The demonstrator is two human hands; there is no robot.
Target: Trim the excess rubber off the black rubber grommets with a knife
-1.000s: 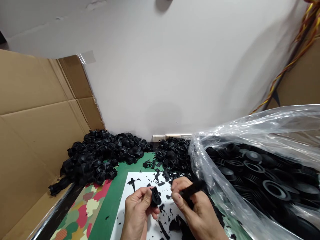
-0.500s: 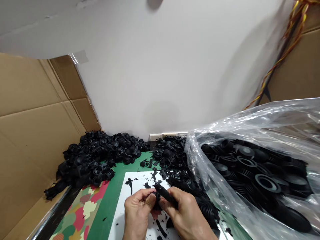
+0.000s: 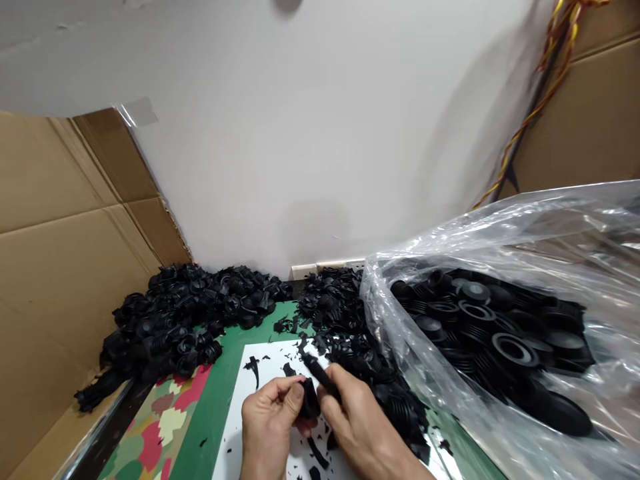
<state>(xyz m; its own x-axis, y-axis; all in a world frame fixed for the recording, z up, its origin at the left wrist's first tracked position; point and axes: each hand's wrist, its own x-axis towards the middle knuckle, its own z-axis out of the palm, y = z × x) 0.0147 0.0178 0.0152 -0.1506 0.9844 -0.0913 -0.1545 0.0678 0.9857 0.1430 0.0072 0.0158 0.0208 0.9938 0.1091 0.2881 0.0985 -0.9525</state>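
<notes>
Between the thumb and fingers of my left hand [image 3: 267, 420] is a small black rubber part [image 3: 311, 400]; ribs are not clearly visible on it. My right hand [image 3: 357, 417] is closed around a slim black pen-shaped tool [image 3: 323, 377], whose tip points up and away to the left. The tool lies just above and right of the part; whether they touch, I cannot tell. Under both hands, a white sheet [image 3: 233, 433] is strewn with black rubber scraps, including a curved strip [image 3: 318, 453].
Heaps of black ribbed rubber pieces lie at the left [image 3: 185, 320] and beyond the sheet [image 3: 335, 300]. On the right, a clear plastic bag [image 3: 395, 333] holds black rubber bellows [image 3: 475, 333]. Cardboard [image 3: 60, 267] stands at the left, before a pale wall [image 3: 250, 133].
The tool has shifted up from the rubber part, which shows more between my left fingers. The whole view has swung slightly right.
</notes>
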